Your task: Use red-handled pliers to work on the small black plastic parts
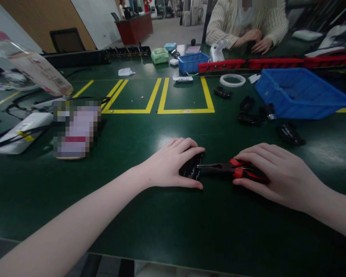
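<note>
My left hand (173,163) is closed around a small black plastic part (192,168), holding it on the green table. Fingers and palm cover much of that part, so its full shape is hidden. In my right hand (279,177) is a pair of long-nose pliers (219,167) with red and black handles. The plier jaws point left, and their tips touch the right side of the black part. Whether the tips grip anything there is too small to tell.
Several black parts (290,133) lie near a blue bin (302,94) at the right. A tape roll (232,80) and a small blue basket (193,62) stand farther back. A phone (80,130), white device (23,132) and bottle (40,69) are left. A person (248,27) sits opposite.
</note>
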`<control>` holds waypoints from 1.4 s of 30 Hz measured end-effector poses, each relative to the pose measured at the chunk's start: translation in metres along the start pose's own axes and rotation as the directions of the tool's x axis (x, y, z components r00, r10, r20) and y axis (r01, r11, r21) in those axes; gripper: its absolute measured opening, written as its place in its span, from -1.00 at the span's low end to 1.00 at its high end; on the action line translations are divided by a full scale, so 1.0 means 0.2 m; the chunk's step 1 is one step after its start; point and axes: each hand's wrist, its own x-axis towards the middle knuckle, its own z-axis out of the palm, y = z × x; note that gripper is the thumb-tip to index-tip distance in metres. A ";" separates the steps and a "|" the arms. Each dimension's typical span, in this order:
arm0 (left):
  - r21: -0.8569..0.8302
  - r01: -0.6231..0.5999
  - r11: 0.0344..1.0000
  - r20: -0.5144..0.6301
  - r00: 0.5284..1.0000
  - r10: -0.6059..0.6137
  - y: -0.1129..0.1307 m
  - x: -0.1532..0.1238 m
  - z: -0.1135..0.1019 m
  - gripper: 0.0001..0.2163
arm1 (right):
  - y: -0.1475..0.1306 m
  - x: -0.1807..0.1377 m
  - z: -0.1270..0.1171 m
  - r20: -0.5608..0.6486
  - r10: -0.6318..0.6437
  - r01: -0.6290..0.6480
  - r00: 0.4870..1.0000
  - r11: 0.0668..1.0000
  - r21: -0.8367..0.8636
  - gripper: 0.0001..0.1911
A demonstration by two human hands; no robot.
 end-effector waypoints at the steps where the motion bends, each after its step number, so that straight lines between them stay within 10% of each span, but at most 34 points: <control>1: 0.001 -0.001 1.000 -0.005 1.000 0.001 0.00 0.00 0.00 -0.23 | 0.00 0.00 0.00 0.006 0.000 0.000 1.000 1.000 -0.002 -0.67; 42: 0.105 -0.029 0.994 -0.077 0.996 0.037 0.02 -0.02 0.02 -0.27 | 0.06 -0.02 -0.06 0.081 -0.021 0.017 0.997 0.999 0.043 -0.68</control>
